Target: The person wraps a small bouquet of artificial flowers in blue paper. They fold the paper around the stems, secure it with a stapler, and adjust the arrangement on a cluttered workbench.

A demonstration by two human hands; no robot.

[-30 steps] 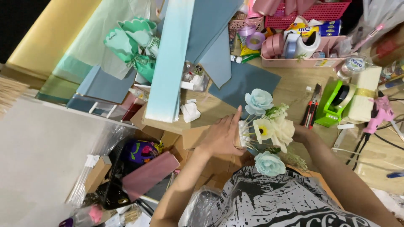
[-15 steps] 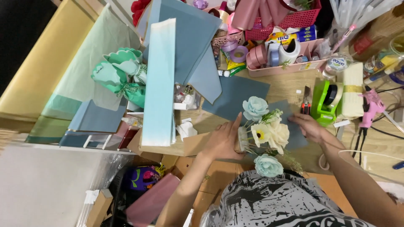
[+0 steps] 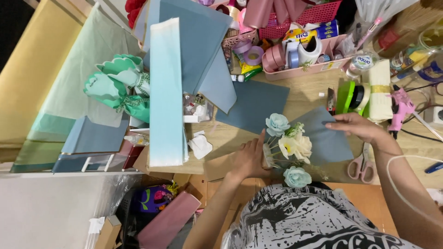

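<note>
My left hand (image 3: 249, 159) grips the stems of a small flower bunch (image 3: 290, 146) of pale blue and cream roses, held over the wooden table. My right hand (image 3: 356, 127) pinches the edge of a blue-grey paper sheet (image 3: 325, 138) that lies behind the flowers. A second blue-grey sheet (image 3: 254, 103) lies flat just beyond it. One pale blue rose (image 3: 297, 176) hangs at the near side of the bunch, close to my shirt.
Pink-handled scissors (image 3: 362, 166) lie by my right wrist. A green tape dispenser (image 3: 351, 97), a pink glue gun (image 3: 401, 108) and a pink tray of ribbons (image 3: 300, 55) stand behind. Paper rolls (image 3: 166, 92) fill the left.
My right hand moved away from the flowers to the far edge of the blue-grey sheet and took hold of it. My left hand stayed on the stems. The view shifted slightly.
</note>
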